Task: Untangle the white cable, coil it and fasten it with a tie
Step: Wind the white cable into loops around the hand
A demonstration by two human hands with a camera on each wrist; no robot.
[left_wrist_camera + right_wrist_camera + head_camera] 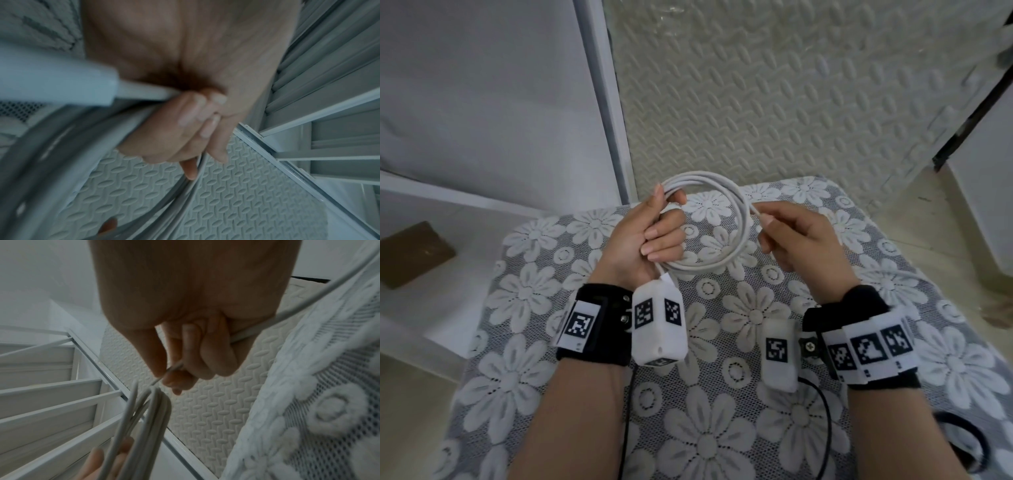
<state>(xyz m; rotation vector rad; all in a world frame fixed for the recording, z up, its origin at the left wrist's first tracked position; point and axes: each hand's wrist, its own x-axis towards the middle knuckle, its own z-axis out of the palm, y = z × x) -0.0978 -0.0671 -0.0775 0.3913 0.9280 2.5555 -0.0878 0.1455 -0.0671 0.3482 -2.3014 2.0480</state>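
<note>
Wrist bands (592, 329) are sitting nearest the lens. Above them, the left hand (643, 233) is curling its fingers round one side of the coiled white cable (717, 219), thumb and forefinger pinching the top. Opposite, the right hand (796, 236) is pinching a loose strand beside the coil's right edge. All this is hovering over the lace-covered table (722, 445), near its far edge, with embossed floor mat (791, 102) lying beyond.

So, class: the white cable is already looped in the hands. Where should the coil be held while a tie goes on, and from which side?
Grip the white cable where its loops bunch, on the left hand side, fingers wrapped from outside through the ring. The strands lie together there; the right hand pinches the loose end.
</note>
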